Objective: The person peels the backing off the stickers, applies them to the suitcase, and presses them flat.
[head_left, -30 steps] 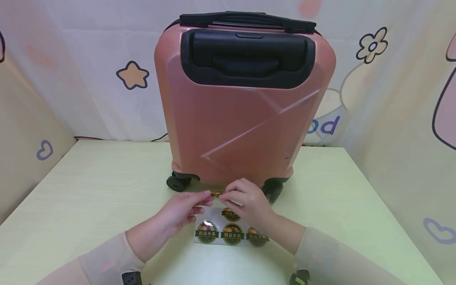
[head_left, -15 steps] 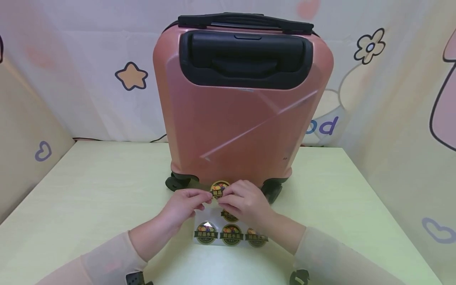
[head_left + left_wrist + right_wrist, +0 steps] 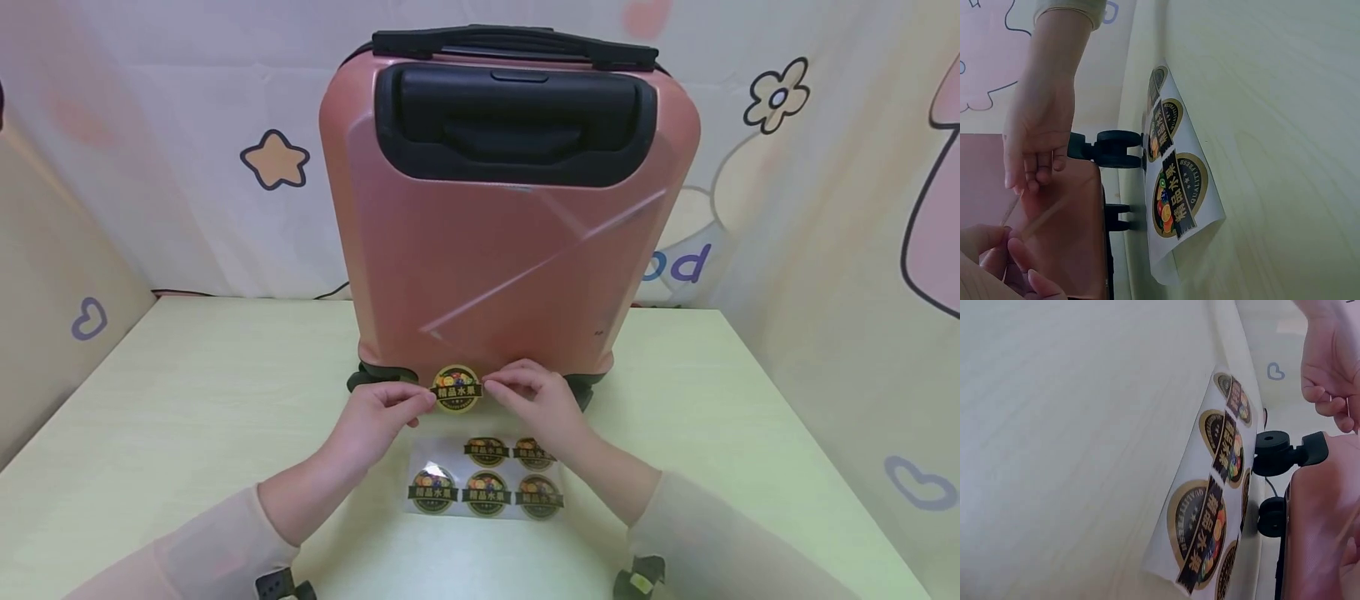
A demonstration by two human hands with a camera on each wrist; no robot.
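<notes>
1. Your left hand [image 3: 371,423] pinches the left edge of a round black-and-gold sticker [image 3: 457,388] between thumb and finger.
2. Your right hand [image 3: 542,408] pinches the same sticker by its right edge, so it stretches between your two sets of fingertips.
3. The sticker faces you, with pictured fruit above a dark banner of gold Chinese characters. It is held above the table [image 3: 225,400], in front of the suitcase's lower edge; whether it touches the shell, you cannot tell.
4. Just below your hands, a pale backing sheet [image 3: 442,450] lies on the table. It carries five matching stickers [image 3: 487,493]: two in the far row, three in the near row.
5. Behind your hands stands a glossy pink suitcase [image 3: 510,258], upright, with a black handle recess [image 3: 517,125] near its top and black wheels [image 3: 1116,147] on the table.
6. Beyond it hangs a pale backdrop [image 3: 187,108], printed with a star, a flower and hearts.
</notes>
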